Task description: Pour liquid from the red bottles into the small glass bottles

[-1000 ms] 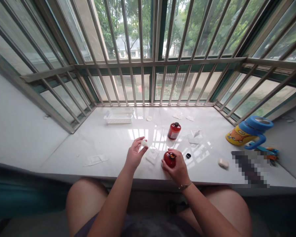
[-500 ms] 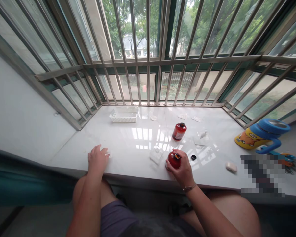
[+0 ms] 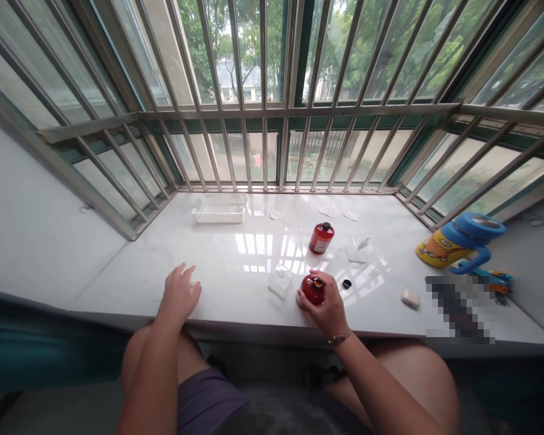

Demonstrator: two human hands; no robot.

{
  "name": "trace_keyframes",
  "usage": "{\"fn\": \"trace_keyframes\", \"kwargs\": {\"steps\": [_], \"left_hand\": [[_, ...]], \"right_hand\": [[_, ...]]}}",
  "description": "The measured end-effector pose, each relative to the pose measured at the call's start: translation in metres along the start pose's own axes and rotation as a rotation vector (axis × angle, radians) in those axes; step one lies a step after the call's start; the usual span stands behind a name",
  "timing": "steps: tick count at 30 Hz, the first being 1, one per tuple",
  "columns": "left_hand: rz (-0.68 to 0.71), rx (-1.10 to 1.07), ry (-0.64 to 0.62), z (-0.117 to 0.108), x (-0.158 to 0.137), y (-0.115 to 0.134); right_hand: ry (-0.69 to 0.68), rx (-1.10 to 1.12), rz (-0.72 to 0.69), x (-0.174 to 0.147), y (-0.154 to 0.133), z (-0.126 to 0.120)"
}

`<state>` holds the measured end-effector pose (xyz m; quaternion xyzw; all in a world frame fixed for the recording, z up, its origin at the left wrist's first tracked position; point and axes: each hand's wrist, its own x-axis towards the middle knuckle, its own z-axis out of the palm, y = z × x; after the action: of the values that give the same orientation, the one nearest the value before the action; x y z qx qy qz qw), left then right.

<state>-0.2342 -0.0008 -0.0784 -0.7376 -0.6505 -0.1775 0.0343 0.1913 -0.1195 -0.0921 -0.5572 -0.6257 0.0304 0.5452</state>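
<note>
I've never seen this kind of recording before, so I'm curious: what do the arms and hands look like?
They're a person's. The left hand and right hand wear no gloves, and no sleeves show on the forearms. A thin bracelet circles the right wrist. No cables are visible.

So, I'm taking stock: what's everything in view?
Bottles: two, red, centre
Cap: one, black, centre
Basket: one, white, back left
Packets: two, clear, flanking bottles
Scraps: three, white, back
Lump: one, beige, right
Jug: one, blue-yellow, right
Pixelated patch: one, dark, right
Clutter: count unclear, blue-orange, by jug
Counter: one, white, foreground
Bars: many, silver, back
Trees: several, green, outside
Legs: two, bare, below
Left hand: one, counter's left
Right hand: one, on front bottle
</note>
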Motion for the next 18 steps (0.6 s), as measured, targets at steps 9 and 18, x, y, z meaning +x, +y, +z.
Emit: {"fn": "trace_keyframes", "kwargs": {"steps": [9,18], "left_hand": [[0.340,-0.585,-0.183,0.003,-0.010,0.152],[0.378,-0.908,-0.474,0.034,-0.008,0.205]], "right_hand": [[-0.107,0.087,0.176,-0.008,0.001,-0.006],[-0.394,0.141,0.170,-0.020,0.004,-0.039]]}}
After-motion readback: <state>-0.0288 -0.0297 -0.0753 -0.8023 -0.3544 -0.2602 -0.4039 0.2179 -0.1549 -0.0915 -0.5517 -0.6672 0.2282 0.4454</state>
